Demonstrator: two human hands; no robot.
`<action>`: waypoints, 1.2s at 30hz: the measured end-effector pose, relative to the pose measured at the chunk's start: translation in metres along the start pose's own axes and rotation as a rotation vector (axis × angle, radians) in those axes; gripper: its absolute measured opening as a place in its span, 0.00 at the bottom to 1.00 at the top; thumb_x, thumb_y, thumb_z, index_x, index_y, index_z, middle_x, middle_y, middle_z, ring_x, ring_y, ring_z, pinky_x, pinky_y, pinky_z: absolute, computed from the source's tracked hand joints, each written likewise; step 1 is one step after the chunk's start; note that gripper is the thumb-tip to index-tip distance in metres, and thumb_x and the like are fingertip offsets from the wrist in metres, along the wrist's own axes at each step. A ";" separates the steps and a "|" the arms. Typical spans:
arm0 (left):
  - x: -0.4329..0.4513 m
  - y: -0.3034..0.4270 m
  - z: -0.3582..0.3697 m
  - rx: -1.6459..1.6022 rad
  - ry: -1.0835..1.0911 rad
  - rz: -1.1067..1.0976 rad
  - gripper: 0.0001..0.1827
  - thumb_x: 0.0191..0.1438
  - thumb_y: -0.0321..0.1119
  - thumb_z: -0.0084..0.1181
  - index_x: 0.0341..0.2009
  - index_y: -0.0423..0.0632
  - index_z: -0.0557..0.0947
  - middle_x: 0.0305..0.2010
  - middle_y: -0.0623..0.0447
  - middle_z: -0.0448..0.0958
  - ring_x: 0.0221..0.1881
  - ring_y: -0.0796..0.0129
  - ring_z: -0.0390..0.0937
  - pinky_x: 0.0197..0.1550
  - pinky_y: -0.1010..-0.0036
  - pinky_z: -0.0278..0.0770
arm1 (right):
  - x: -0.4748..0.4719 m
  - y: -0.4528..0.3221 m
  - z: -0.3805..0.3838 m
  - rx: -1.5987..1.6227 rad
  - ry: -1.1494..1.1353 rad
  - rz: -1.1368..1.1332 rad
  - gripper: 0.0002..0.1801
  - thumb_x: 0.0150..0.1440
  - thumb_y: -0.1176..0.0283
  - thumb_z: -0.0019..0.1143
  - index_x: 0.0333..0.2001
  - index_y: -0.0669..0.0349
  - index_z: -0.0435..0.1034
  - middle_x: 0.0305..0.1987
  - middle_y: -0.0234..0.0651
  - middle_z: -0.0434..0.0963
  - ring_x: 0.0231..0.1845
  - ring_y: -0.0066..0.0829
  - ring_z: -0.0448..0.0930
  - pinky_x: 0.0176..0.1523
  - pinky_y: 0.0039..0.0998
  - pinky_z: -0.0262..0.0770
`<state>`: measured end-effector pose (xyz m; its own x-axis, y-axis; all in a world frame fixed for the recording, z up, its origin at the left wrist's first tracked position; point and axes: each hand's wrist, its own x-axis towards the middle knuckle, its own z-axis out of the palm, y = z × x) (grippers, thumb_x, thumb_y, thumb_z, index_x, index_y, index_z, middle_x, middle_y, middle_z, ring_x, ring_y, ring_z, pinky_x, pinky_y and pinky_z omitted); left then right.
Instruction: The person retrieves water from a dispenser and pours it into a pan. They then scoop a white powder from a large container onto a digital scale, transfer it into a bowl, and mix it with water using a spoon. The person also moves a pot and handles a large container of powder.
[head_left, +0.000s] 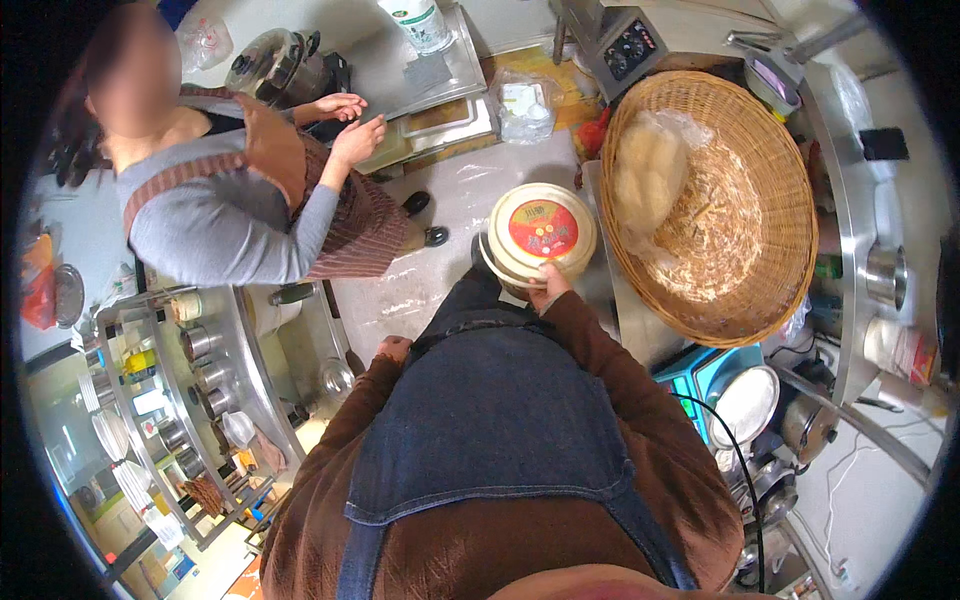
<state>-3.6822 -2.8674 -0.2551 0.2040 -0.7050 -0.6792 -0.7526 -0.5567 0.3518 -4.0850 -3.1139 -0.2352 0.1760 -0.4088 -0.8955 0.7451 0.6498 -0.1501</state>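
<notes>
My right hand (551, 287) grips the near side of a cream plastic tub (583, 238) in front of my body. Its lid faces up and bears a round red label with writing. A pale curved band, perhaps the handle, shows along the tub's left side. My left hand (393, 349) hangs low beside my left thigh, and its fingers are too foreshortened to tell if they are closed. Right of the tub stands a large wicker basket (784, 225), with a plastic bag of pale contents (649, 176) and whitish, flour-like powder inside.
A co-worker (225, 202) in a striped apron stands at the left, both hands raised near the steel counter (420, 82). A blue weighing scale (701, 375) sits below the basket. Steel shelving (255, 360) with pots is at lower left. A red object (592, 135) lies by the basket.
</notes>
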 end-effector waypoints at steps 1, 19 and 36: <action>0.011 0.000 -0.001 -0.071 0.012 -0.019 0.23 0.50 0.46 0.64 0.46 0.43 0.84 0.46 0.41 0.84 0.50 0.50 0.81 0.55 0.62 0.78 | 0.005 -0.003 0.016 0.033 0.024 -0.018 0.20 0.57 0.69 0.61 0.52 0.56 0.68 0.50 0.36 0.76 0.43 0.31 0.79 0.40 0.29 0.82; 0.445 0.248 -0.213 -0.104 0.362 0.043 0.26 0.53 0.41 0.65 0.54 0.42 0.80 0.53 0.36 0.80 0.55 0.47 0.79 0.58 0.58 0.75 | 0.241 -0.183 0.302 0.224 0.025 -0.210 0.16 0.63 0.65 0.52 0.51 0.61 0.72 0.53 0.36 0.78 0.51 0.34 0.78 0.45 0.32 0.81; 0.739 0.315 -0.222 -0.076 0.975 0.327 0.11 0.52 0.35 0.64 0.39 0.46 0.83 0.39 0.48 0.77 0.36 0.55 0.78 0.41 0.63 0.78 | 0.499 -0.477 0.288 -0.032 0.228 -1.191 0.16 0.61 0.67 0.54 0.50 0.63 0.72 0.48 0.37 0.80 0.49 0.32 0.80 0.42 0.34 0.82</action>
<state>-3.6293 -3.6612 -0.5032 0.4413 -0.8580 0.2630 -0.8278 -0.2761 0.4885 -4.1673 -3.8129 -0.4897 -0.7286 -0.6408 -0.2420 0.3459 -0.0392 -0.9374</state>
